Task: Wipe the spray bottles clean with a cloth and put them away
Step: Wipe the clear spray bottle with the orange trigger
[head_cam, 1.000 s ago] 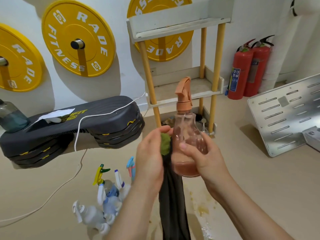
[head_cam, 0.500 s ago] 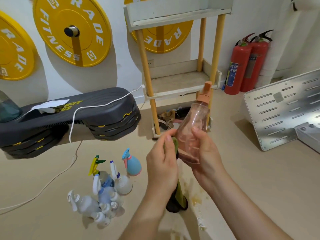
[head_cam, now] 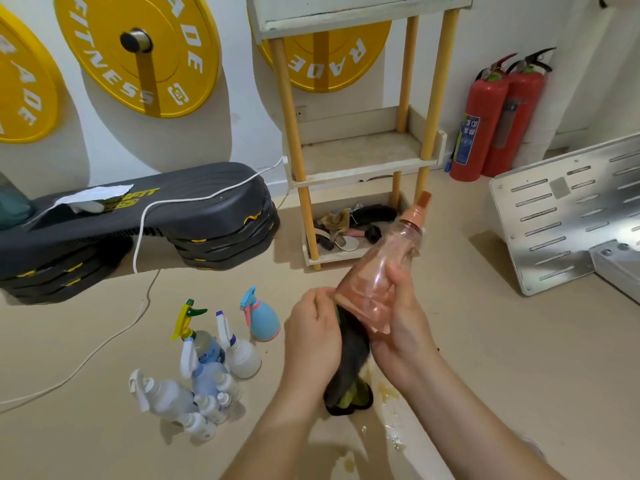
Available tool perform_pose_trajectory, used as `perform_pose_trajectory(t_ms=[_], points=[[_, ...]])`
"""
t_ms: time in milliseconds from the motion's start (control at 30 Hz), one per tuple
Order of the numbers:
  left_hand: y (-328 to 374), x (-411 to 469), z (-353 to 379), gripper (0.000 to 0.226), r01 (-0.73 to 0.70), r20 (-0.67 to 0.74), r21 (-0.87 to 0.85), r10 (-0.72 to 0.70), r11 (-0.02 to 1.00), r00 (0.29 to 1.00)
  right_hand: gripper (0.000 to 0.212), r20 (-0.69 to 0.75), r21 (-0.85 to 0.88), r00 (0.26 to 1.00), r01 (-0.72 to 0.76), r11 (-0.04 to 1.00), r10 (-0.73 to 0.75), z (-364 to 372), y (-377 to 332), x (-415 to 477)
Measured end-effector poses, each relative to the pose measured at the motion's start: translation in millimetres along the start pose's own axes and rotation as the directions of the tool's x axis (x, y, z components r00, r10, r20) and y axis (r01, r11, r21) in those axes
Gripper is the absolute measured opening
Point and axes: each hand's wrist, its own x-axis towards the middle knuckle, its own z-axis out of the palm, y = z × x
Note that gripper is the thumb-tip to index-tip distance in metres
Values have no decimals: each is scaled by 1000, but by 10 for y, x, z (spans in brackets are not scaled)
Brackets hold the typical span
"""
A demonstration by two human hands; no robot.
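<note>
Pink spray bottle (head_cam: 377, 275): head view, held above floor (head_cam: 519, 341), tilted w/ nozzle away so btm meets cloth (head_cam: 349, 355). My right hand (head_cam: 401, 327) grips its body; my left hand (head_cam: 311, 337) grips cloth against btm edge. Other bottles (head_cam: 207, 368) wait on floor, left.

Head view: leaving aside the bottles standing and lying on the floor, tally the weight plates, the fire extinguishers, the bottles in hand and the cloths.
yellow weight plates: 3
red fire extinguishers: 2
pink spray bottle: 1
dark cloth: 1
Total: 7
</note>
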Motion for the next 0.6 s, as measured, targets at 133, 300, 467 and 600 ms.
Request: perform_pose_trajectory(t_ms=[133,300,467,600], points=[[-400,2,129,26,252,75,-194,-242,948,967,56,55,-53,996,-61,997,64,10,162,-17],[-839,-50,184,20,408,160,-189,-382,893,910,74,10,-489,995,-80,868,97,-170,266,202],[-1238,-54,212,34,637,295,-250,-570,729,767,77,-18,-762,999,-41,646,41,-338,581,584],[-1562,60,249,46,686,322,-213,-613,695,721,54,-34,-802,999,-34,597,10,-413,1032,941]])
